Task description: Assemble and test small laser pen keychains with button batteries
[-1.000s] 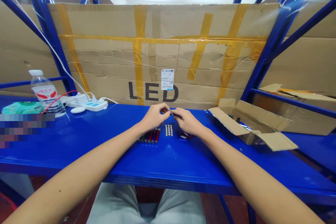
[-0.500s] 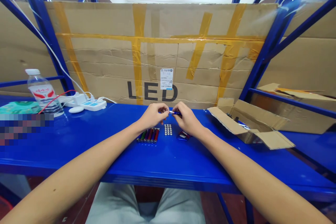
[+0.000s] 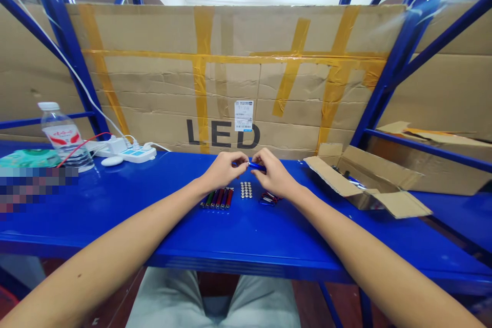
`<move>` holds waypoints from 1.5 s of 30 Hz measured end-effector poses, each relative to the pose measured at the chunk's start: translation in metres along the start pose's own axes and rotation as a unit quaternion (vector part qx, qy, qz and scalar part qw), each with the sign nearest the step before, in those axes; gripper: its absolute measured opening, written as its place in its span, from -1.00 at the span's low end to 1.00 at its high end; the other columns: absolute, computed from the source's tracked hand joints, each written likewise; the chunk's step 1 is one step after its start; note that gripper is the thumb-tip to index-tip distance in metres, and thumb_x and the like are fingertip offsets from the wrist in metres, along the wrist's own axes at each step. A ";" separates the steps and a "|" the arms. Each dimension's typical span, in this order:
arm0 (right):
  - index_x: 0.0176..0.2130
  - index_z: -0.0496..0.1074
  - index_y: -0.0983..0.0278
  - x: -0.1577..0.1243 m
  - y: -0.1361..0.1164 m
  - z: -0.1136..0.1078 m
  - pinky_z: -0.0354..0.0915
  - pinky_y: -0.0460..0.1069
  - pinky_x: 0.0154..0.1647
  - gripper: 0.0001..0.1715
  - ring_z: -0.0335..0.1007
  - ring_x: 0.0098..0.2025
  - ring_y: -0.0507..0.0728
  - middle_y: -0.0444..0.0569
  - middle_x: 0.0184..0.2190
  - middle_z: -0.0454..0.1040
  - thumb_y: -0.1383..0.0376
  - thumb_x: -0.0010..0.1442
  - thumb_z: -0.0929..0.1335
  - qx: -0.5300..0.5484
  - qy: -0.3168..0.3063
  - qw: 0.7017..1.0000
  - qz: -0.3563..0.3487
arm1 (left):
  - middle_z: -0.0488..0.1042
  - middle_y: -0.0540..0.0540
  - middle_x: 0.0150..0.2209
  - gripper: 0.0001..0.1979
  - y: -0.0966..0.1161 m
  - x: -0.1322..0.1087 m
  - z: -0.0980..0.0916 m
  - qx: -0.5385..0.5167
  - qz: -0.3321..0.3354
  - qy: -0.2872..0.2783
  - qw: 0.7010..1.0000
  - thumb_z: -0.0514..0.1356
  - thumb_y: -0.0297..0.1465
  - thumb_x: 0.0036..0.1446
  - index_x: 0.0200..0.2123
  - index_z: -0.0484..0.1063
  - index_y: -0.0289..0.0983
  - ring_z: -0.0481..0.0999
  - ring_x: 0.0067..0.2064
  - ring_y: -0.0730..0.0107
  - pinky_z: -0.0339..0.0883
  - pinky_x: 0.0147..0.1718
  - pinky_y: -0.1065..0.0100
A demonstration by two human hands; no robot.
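Observation:
Between my two hands, above the back part of the blue table [image 3: 246, 236], is a slim blue penlight [image 3: 257, 166]. My right hand [image 3: 271, 171] is closed around its body. The fingertips of my left hand [image 3: 226, 168] pinch its left end, which they mostly hide. Below my left wrist several penlights [image 3: 218, 199] in dark green, purple and red lie side by side in a row. Small silver button cells [image 3: 246, 190] are set out in a neat block beside them. Under my right wrist lies a small pile of red and blue metal parts [image 3: 268, 199], partly covered.
An open cardboard box [image 3: 365, 179] with penlights inside stands at the right. On the left are a water bottle [image 3: 63, 136], a white power strip [image 3: 136, 154] with cables, and a green packet [image 3: 31, 158]. A large cardboard sheet [image 3: 161, 87] closes off the back.
The silver section at the penlight's left end has gone from view; blue body now reaches my left fingertips. Both hands have hardly moved.

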State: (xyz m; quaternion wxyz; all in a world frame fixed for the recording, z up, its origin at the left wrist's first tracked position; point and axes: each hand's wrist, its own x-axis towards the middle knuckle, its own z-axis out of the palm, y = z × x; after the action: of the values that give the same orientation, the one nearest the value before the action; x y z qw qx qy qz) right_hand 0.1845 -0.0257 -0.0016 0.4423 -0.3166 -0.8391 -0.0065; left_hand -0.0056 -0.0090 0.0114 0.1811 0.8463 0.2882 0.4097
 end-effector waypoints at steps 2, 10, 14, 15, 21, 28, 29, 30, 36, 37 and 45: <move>-0.31 0.27 0.26 0.000 0.001 -0.001 0.20 0.00 -0.29 -0.83 0.25 -0.31 0.10 -0.05 -0.36 0.31 0.49 0.11 0.32 0.006 0.002 1.000 -0.014 | 0.46 0.03 -0.51 -0.87 0.000 0.000 0.000 -0.002 0.000 -0.004 1.000 0.15 -0.41 0.12 -0.35 0.48 -0.32 0.39 -0.50 0.52 0.27 -0.44 0.45; -0.34 0.34 0.28 -0.001 0.000 -0.002 0.17 0.00 -0.32 -0.90 0.26 -0.35 0.11 -0.05 -0.42 0.32 0.44 0.22 0.29 -0.010 0.003 0.999 -0.033 | 0.46 0.02 -0.52 -0.87 -0.001 -0.001 0.002 0.014 -0.005 -0.008 1.000 0.15 -0.40 0.11 -0.36 0.47 -0.33 0.37 -0.50 0.51 0.22 -0.46 0.45; -0.32 0.38 0.30 -0.001 -0.002 -0.001 0.18 0.00 -0.32 -0.87 0.27 -0.35 0.11 -0.03 -0.42 0.34 0.43 0.24 0.27 -0.036 -0.014 0.999 -0.004 | 0.48 0.01 -0.49 -0.87 0.000 -0.001 0.004 0.019 -0.007 -0.003 1.000 0.14 -0.40 0.10 -0.36 0.46 -0.33 0.36 -0.48 0.51 0.20 -0.46 0.45; -0.32 0.39 0.30 -0.001 -0.002 0.000 0.18 0.00 -0.32 -0.86 0.27 -0.35 0.11 -0.02 -0.42 0.35 0.43 0.25 0.26 -0.039 -0.017 0.999 0.002 | 0.48 0.01 -0.49 -0.87 0.000 -0.001 0.004 0.019 -0.008 -0.003 1.000 0.14 -0.40 0.10 -0.36 0.46 -0.32 0.35 -0.48 0.51 0.19 -0.46 0.45; -0.41 0.37 0.29 0.001 0.000 0.001 0.15 -0.02 -0.37 -0.73 0.25 -0.40 0.09 -0.03 -0.48 0.35 0.41 0.30 0.20 -0.041 -0.031 0.999 0.020 | 0.46 0.02 -0.48 -0.88 0.001 -0.001 0.006 0.051 0.004 0.018 0.999 0.14 -0.42 0.11 -0.35 0.46 -0.32 0.34 -0.46 0.51 0.19 -0.43 0.44; -0.23 0.31 0.28 0.001 -0.001 -0.002 0.22 0.00 -0.24 -0.88 0.29 -0.25 0.12 0.00 -0.28 0.36 0.40 0.17 0.33 -0.025 -0.039 0.999 0.024 | 0.46 0.02 -0.49 -0.89 0.002 0.000 0.004 0.042 -0.014 0.020 0.999 0.12 -0.45 0.09 -0.37 0.45 -0.32 0.37 -0.46 0.50 0.22 -0.42 0.44; -0.22 0.29 0.28 0.000 -0.001 -0.002 0.22 0.00 -0.23 -0.83 0.28 -0.24 0.12 0.00 -0.26 0.34 0.43 0.14 0.34 -0.026 -0.039 0.999 0.019 | 0.46 0.01 -0.50 -0.90 0.002 0.000 0.003 0.034 -0.022 0.020 0.999 0.12 -0.45 0.09 -0.38 0.44 -0.32 0.38 -0.46 0.49 0.23 -0.42 0.44; -0.23 0.27 0.27 0.000 0.000 -0.003 0.22 0.00 -0.24 -0.82 0.27 -0.25 0.12 0.00 -0.27 0.33 0.46 0.13 0.33 -0.028 -0.039 0.999 0.011 | 0.46 0.01 -0.50 -0.90 0.003 0.000 0.003 0.026 -0.029 0.016 0.999 0.12 -0.44 0.08 -0.38 0.43 -0.32 0.39 -0.46 0.49 0.23 -0.43 0.44; -0.26 0.33 0.27 0.000 0.004 -0.005 0.22 0.01 -0.23 -0.84 0.29 -0.27 0.12 -0.01 -0.32 0.37 0.50 0.19 0.27 -0.047 -0.063 0.996 -0.035 | 0.47 0.04 -0.54 -0.92 0.003 0.000 -0.001 -0.009 -0.058 -0.048 0.997 0.08 -0.44 0.09 -0.38 0.37 -0.28 0.42 -0.52 0.49 0.22 -0.51 0.46; -0.22 0.36 0.27 0.001 0.005 -0.006 0.23 0.01 -0.22 -0.84 0.30 -0.26 0.12 0.00 -0.31 0.38 0.49 0.21 0.27 -0.052 -0.068 0.996 -0.038 | 0.47 0.03 -0.54 -0.90 0.003 0.000 -0.002 -0.002 -0.061 -0.057 0.997 0.08 -0.43 0.10 -0.40 0.37 -0.28 0.42 -0.53 0.48 0.23 -0.51 0.45; -0.07 0.48 0.26 0.002 0.006 -0.015 0.25 0.00 -0.26 -0.74 0.34 -0.30 0.11 -0.01 -0.36 0.42 0.35 0.31 0.26 -0.065 -0.089 0.993 -0.041 | 0.47 0.01 -0.56 -0.73 0.004 0.000 -0.007 0.013 -0.065 -0.122 0.990 0.04 -0.32 0.21 -0.46 0.41 -0.28 0.45 -0.52 0.46 0.27 -0.50 0.45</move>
State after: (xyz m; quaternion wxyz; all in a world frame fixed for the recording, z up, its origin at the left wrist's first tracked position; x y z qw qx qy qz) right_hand 0.1975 -0.0238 0.0073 0.3438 -0.3094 -0.8851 -0.0507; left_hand -0.0104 -0.0114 0.0176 0.2306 0.8715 0.3237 0.2872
